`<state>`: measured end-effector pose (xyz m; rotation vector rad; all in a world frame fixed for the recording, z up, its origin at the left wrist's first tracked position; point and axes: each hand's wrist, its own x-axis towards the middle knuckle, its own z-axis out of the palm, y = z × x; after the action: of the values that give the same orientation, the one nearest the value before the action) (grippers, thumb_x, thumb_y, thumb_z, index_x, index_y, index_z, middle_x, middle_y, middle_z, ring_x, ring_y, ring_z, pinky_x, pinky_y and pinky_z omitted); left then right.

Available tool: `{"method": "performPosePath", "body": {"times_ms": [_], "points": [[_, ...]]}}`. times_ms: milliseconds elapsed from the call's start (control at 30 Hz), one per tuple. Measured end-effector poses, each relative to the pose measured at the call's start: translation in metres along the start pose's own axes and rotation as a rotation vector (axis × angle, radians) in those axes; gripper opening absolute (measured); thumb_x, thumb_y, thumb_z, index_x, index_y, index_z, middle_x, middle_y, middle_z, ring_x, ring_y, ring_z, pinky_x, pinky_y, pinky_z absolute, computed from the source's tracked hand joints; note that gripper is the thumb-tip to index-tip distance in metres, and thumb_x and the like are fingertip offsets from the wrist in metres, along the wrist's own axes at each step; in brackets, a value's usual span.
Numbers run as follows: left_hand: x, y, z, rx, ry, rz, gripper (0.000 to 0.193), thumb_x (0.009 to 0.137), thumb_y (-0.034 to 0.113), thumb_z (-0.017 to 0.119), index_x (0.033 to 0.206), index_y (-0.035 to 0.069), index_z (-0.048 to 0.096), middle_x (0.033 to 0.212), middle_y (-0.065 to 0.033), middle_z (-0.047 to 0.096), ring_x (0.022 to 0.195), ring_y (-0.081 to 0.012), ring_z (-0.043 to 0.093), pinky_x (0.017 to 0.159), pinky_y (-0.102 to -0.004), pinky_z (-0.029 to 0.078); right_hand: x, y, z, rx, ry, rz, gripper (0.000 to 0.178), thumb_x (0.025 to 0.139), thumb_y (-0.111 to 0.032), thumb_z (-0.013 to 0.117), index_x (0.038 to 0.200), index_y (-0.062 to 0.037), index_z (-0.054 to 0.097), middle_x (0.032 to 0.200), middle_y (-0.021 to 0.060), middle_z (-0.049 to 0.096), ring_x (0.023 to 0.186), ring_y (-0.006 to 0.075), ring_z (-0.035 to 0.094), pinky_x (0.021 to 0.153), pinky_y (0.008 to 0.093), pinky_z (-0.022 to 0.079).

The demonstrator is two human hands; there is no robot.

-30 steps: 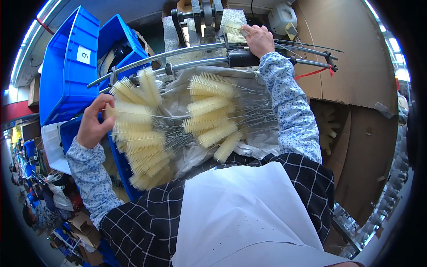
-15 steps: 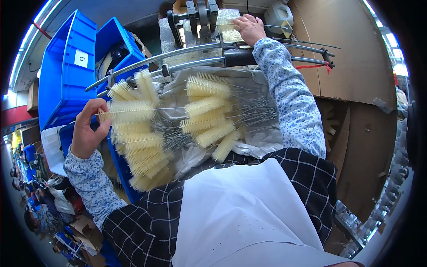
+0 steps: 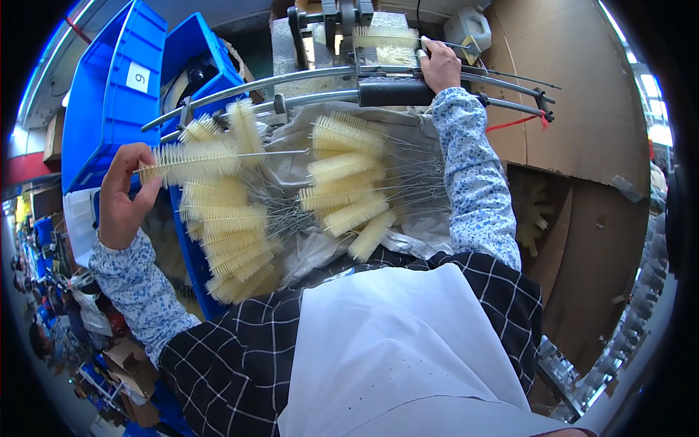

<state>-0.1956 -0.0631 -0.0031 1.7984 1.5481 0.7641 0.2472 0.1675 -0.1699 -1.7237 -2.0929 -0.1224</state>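
the two hands are well apart. the left hand (image 3: 127,197) has its thumb and fingers clamped on the bristled tip of a brush (image 3: 196,160), out past the left edge of the sheet (image 3: 302,120). that brush lies nearly level above the left pile (image 3: 233,226), its bare wire pointing right and ending in a small hook.

the right hand (image 3: 440,67) is over the right part of the rails (image 3: 313,75), just beside the right end of the black tube (image 3: 397,93). its fingertips are at the right end of a second brush (image 3: 386,36); i cannot tell whether they grip it. this brush lies across the upper right corner of the metal plate (image 3: 291,51), its wire running right toward the white jug (image 3: 459,28).

the left pile lies along the sheet's left edge, bristles left and wires right. the right pile (image 3: 346,175) lies over the sheet's middle, its wires reaching toward the right edge, near the right forearm. a blue bin (image 3: 98,131) stands tilted off the upper left corner of the sheet. a red string (image 3: 520,122) hangs at the rails' right end, before the cardboard (image 3: 575,87).
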Motion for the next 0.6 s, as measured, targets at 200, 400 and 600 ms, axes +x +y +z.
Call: {"method": "performPosePath", "body": {"times_ms": [200,400,600], "points": [[-0.008,-0.001,-0.011,-0.011,0.044,-0.006,0.024,0.073,0.007,0.053,0.096,0.003,0.046,0.089,-0.0019,0.043,0.086,-0.0119,0.043,0.081,-0.0245,0.034,-0.003,-0.045,0.01,0.034,0.043,-0.021,0.026,0.072,-0.013,0.053,0.097,-0.0069,0.06,0.097,0.0093,0.059,0.092,0.0277,0.054,0.079,0.041,0.042],[-0.008,0.001,-0.011,-0.017,0.038,-0.02,0.025,0.073,0.008,0.054,0.096,0.003,0.045,0.089,-0.0019,0.043,0.086,-0.0119,0.043,0.08,-0.0247,0.034,-0.005,-0.114,0.021,-0.001,-0.045,0.026,0.022,0.076,-0.013,0.051,0.095,-0.0067,0.058,0.095,0.0075,0.058,0.093,0.0235,0.054,0.078,0.0406,0.042],[0.003,0.011,-0.004,0.01,0.008,0.016,0.025,0.073,0.007,0.054,0.096,0.003,0.046,0.09,-0.0025,0.044,0.088,-0.0125,0.044,0.084,-0.0251,0.033,-0.005,-0.122,0.013,-0.012,-0.087,0.002,0.02,0.078,-0.01,0.047,0.093,-0.0055,0.058,0.098,0.0069,0.058,0.095,0.0238,0.053,0.081,0.0394,0.04]]}}
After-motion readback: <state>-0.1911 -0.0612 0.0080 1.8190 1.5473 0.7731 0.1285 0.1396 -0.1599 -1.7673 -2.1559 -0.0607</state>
